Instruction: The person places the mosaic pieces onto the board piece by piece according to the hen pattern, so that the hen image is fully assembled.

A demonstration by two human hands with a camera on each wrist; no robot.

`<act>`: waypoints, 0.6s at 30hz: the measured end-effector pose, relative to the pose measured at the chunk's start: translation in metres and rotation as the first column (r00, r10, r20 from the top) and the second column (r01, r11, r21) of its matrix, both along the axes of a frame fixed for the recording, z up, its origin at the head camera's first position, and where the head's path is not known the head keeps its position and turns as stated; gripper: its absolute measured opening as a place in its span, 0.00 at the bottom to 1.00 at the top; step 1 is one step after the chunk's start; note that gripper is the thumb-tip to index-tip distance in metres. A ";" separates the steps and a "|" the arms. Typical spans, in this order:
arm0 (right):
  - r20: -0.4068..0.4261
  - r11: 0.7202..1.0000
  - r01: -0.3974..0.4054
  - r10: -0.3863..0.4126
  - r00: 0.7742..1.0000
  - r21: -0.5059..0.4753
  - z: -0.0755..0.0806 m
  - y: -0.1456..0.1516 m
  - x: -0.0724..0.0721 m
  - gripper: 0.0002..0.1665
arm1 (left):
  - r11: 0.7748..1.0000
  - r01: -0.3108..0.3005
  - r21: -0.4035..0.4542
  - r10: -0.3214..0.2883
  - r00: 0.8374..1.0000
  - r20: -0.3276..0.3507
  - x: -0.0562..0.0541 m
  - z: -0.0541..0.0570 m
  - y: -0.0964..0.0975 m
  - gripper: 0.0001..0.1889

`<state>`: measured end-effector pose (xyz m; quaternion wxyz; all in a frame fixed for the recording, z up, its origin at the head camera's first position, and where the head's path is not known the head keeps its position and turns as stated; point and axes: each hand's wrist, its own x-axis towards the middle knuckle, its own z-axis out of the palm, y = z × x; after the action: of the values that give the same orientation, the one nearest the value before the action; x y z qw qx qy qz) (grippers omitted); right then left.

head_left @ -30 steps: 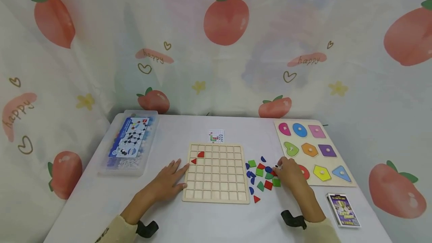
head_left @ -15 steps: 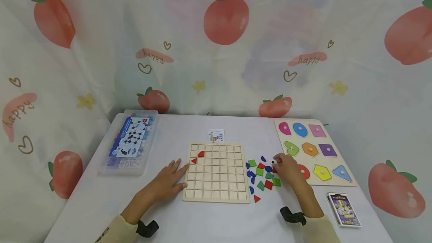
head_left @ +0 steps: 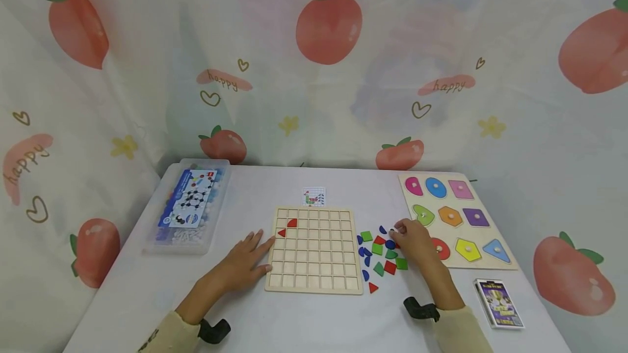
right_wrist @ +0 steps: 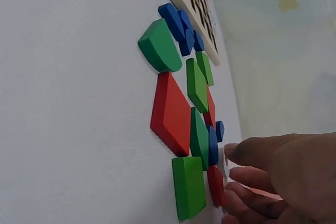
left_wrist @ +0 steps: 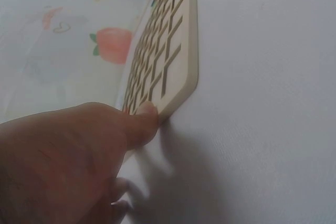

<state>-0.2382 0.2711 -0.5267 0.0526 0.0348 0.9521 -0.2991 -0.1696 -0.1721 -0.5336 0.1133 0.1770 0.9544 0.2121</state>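
My left hand [head_left: 243, 263] lies at the left edge of a wooden grid board [head_left: 321, 255], fingers spread. In the left wrist view its thumb [left_wrist: 145, 121] touches the board's rim. Two red pieces sit in the board's upper left cells: a quarter-round piece [head_left: 292, 223] and a triangle [head_left: 282, 232]. At the far right of the loose pieces, my right hand [head_left: 417, 242] pinches a small white piece [right_wrist: 221, 159], mostly hidden by the fingers. Close by lie a blue round piece [head_left: 390, 244], a red square [head_left: 390, 267] and a light green square [head_left: 402, 263].
A small pattern card [head_left: 314, 196] lies behind the board. To the left is a clear plastic case [head_left: 193, 206] with a blue-and-white label. A shape-puzzle board [head_left: 458, 222] lies on the right, with a purple card box [head_left: 499, 304] in front of it.
My right hand has shifted slightly left and away from me; the white piece with a black dot, visible at its fingertips earlier, is now mostly covered. My left hand stays at the board's edge.
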 end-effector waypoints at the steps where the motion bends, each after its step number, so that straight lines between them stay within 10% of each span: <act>1: 0.000 1.000 -0.003 0.003 1.000 -0.008 0.000 0.000 0.000 0.21 | 1.000 -0.001 0.002 0.001 1.000 0.003 0.000 0.000 0.000 0.35; 18: -0.017 0.997 -0.053 0.052 0.999 -0.064 -0.009 0.001 -0.006 0.19 | 1.000 0.000 -0.024 0.000 1.000 -0.009 -0.001 -0.003 0.000 0.36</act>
<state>-0.2438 0.2718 -0.5357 0.0542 0.0058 0.9429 -0.3286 -0.1704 -0.1721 -0.5366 0.1113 0.1765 0.9573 0.2000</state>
